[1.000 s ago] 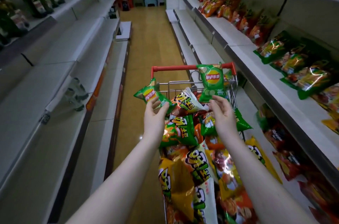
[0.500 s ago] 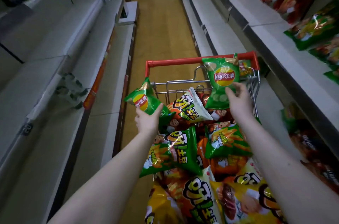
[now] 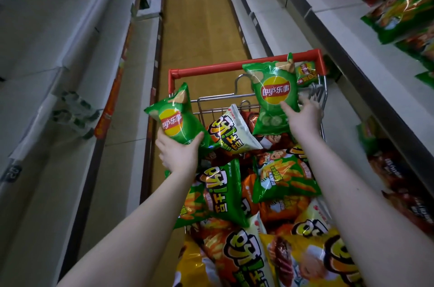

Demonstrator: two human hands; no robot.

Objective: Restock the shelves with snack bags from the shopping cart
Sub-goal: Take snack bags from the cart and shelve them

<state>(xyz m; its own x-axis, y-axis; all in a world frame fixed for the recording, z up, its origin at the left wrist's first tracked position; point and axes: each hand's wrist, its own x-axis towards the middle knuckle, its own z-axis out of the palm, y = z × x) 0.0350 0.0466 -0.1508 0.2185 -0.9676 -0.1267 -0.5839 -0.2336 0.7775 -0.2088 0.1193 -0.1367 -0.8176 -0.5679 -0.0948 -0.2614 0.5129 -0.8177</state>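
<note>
A wire shopping cart with a red handle bar (image 3: 244, 64) stands in the aisle below me, heaped with snack bags (image 3: 285, 175) in green, orange and yellow. My left hand (image 3: 179, 155) grips a green Lay's bag (image 3: 175, 120) from below, tilted, above the cart's left edge. My right hand (image 3: 303, 117) holds a second green Lay's bag (image 3: 273, 96) upright over the cart's far end, thumb on its front.
On the right, shelves (image 3: 352, 35) carry green and red snack bags (image 3: 404, 14), with more on the lower shelf (image 3: 406, 183). The left shelves (image 3: 58, 56) are mostly bare, with a pack of bottles (image 3: 75, 113). The wooden aisle floor (image 3: 195, 16) runs ahead.
Both hands have lifted their Lay's bags higher out of the cart. My view has tipped down and come closer to the cart.
</note>
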